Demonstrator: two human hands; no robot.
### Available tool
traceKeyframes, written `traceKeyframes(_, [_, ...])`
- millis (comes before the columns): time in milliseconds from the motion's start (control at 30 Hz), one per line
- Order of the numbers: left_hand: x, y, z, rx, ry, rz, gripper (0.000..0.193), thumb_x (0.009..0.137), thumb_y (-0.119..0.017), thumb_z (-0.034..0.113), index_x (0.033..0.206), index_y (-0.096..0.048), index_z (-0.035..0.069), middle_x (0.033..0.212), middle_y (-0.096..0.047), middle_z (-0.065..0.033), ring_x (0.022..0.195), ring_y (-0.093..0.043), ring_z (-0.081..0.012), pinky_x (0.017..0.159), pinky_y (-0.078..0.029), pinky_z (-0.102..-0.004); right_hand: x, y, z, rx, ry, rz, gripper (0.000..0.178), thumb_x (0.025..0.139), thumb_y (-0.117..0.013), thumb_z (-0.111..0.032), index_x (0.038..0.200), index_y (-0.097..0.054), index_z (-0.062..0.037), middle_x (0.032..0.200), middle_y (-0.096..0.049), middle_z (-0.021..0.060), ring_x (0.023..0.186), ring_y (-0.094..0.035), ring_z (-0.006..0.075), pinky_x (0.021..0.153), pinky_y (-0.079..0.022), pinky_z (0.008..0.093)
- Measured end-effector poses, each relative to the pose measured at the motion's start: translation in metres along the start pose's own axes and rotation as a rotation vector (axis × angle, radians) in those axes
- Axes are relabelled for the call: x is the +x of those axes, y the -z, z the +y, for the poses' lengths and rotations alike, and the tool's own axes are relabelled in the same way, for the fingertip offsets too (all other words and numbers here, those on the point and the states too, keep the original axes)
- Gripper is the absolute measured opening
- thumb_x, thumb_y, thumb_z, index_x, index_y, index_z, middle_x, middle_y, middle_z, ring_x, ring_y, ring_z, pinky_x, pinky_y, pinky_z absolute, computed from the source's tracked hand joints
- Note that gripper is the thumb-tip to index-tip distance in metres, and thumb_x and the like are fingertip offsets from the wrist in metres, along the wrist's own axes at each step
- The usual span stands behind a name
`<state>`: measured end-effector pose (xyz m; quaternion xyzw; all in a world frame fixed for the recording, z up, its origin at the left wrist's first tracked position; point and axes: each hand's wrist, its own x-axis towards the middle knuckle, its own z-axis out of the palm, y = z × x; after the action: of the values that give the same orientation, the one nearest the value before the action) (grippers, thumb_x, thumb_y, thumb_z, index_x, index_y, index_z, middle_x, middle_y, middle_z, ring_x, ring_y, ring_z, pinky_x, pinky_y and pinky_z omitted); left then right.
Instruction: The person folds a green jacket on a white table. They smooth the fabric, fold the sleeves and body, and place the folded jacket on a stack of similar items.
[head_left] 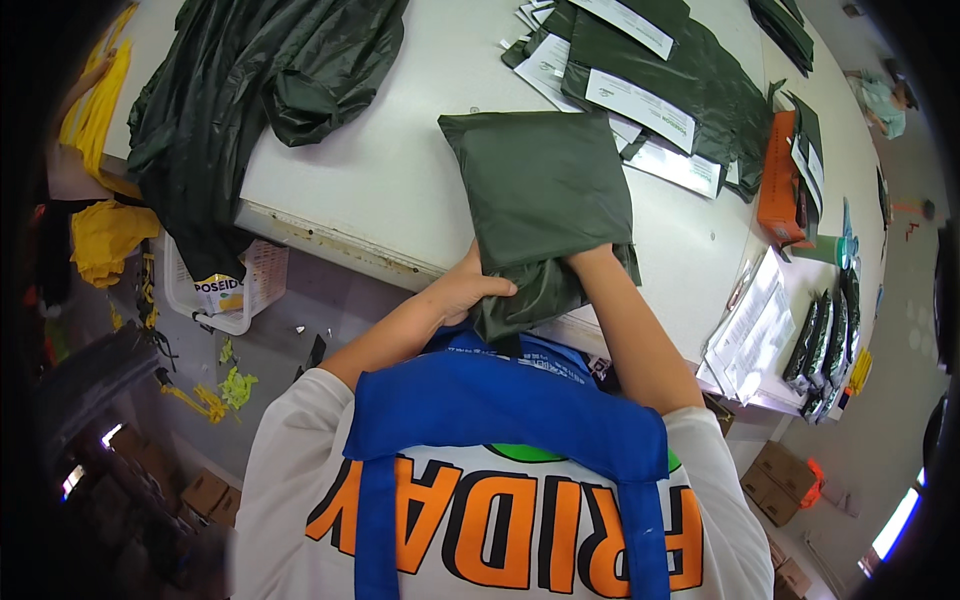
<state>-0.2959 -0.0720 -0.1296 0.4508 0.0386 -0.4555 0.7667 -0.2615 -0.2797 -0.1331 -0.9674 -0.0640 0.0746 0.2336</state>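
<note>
Head view: a dark-green bundle [545,185], thin, slick and folded nearly square, lies at the table's near edge, its crumpled lower end overhanging. The left hand [470,287] pinches that end, thumb on top; the right hand's [592,258] fingers are hidden in the folds, so its grip cannot be told. Smooth white tabletop [335,190] gives room leftward to a wrinkled green heap [215,130] and rightward to a stiff orange box [776,190].

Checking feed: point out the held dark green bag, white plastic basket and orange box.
Dark green bag [545,185], head view: upper panel.
White plastic basket [268,276], head view: right wall.
Orange box [777,192], head view: long side.
</note>
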Motion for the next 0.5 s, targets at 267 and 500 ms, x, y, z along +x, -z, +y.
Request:
traceKeyframes(267, [0.003, -0.009, 0.014, 0.022, 0.035, 0.104, 0.088, 0.075, -0.07, 0.006, 0.146, -0.019, 0.009, 0.137, -0.04, -0.0103, 0.126, -0.04, -0.0222, 0.104, -0.036, -0.0354, 0.003, -0.039, -0.012, 0.019, 0.071, 0.086, 0.056, 0.089, -0.051, -0.039, 0.137, -0.044, -0.0096, 0.142, -0.041, 0.0154, 0.131, -0.036, 0.032, 0.11, -0.025, 0.0434])
traceKeyframes(500, [-0.005, 0.011, 0.003, -0.005, 0.012, 0.098, 0.09, 0.072, -0.065, -0.006, 0.147, -0.017, 0.008, 0.138, -0.038, -0.0119, 0.127, -0.04, -0.024, 0.104, -0.036, -0.0351, -0.046, 0.039, -0.03, -0.256, 0.215, -0.124, 0.054, 0.087, -0.053, -0.04, 0.128, -0.053, -0.005, 0.133, -0.05, 0.0171, 0.125, -0.043, 0.036, 0.107, -0.03, 0.0427])
